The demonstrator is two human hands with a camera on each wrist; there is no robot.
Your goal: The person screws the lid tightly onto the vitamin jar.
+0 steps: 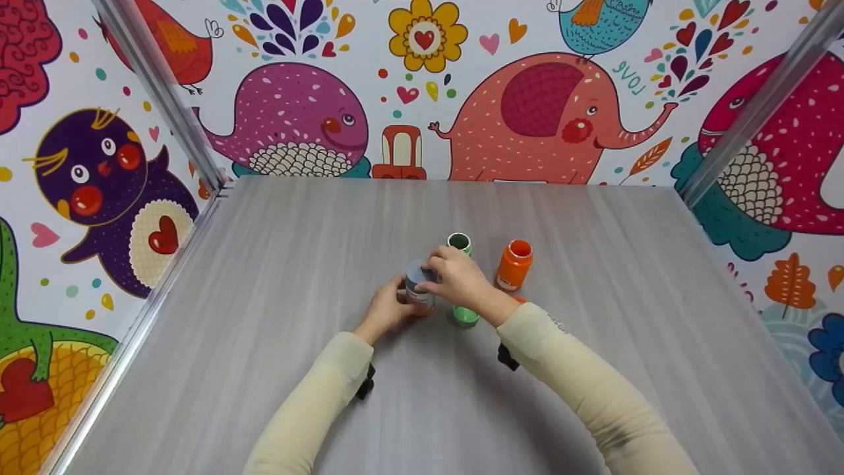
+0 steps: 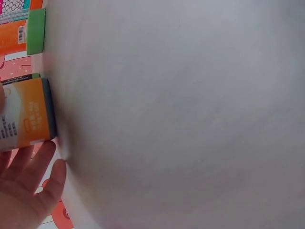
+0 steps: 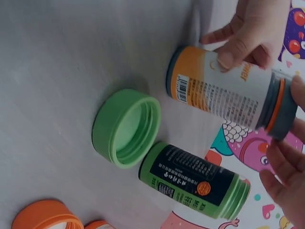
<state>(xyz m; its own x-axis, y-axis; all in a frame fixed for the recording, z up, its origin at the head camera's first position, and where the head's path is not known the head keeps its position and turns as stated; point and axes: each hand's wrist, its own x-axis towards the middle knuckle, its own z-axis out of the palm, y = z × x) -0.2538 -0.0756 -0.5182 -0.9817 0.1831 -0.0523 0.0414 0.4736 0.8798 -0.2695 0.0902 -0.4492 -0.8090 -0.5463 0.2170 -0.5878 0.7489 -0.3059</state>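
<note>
A grey-blue bottle with an orange and white label stands upright on the table between the two hands. My left hand grips its body low on the left side, with the thumb across the label in the right wrist view. From above, my right hand holds the bottle's grey-blue cap by its edge with fingers and thumb. An orange ring shows at the cap's lower rim. In the left wrist view the fingers of the left hand lie around the bottle near its base.
Right of the bottle stand an uncapped green bottle with a black label and an uncapped orange bottle. A green lid lies close by, and an orange lid is beyond it. Patterned walls border the grey table.
</note>
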